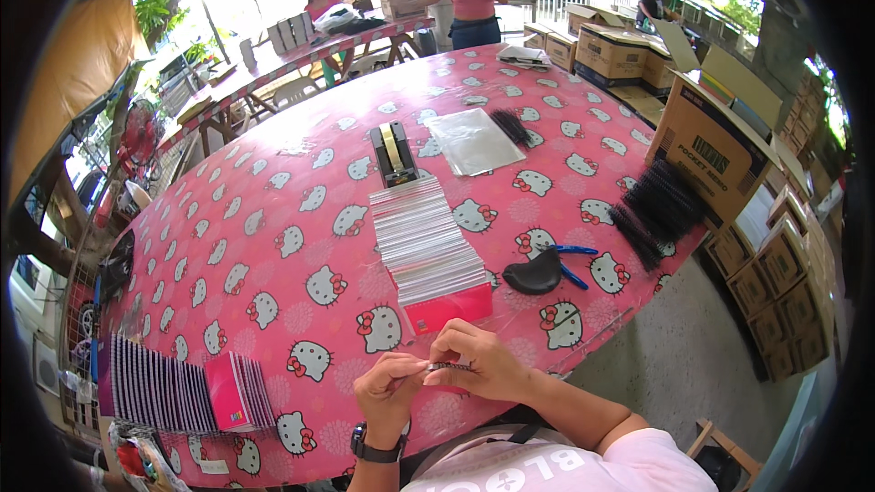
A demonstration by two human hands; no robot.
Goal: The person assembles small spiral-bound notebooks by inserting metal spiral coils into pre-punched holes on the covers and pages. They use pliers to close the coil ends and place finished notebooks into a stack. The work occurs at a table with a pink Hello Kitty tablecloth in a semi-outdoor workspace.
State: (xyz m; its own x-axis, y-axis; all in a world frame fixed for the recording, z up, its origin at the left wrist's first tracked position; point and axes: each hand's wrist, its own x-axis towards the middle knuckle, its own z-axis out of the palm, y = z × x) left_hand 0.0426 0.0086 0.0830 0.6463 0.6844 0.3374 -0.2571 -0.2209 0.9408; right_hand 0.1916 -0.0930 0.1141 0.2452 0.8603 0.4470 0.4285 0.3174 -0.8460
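Close to the table's near edge, my left hand (390, 389) and my right hand (478, 363) are brought together, fingers pinched. Between them runs a short dark spiral binding coil (448, 366), which both hands grip. Whether a notebook hangs beneath it is hard to make out, as my fingers cover that part. Just beyond my hands lies a long row of unbound notebooks (428, 237), pale edges up, with a pink cover (447, 308) on the near end. To its right are blue-handled pliers (574, 264) beside a black pouch-like piece (533, 273).
Bound notebooks (164, 387) stand in a row at the left. A tape dispenser (394, 153), clear plastic sleeves (476, 141) and black coils (656, 210) lie on the pink tablecloth. An open carton (715, 150) rises at the right edge. People are farther back.
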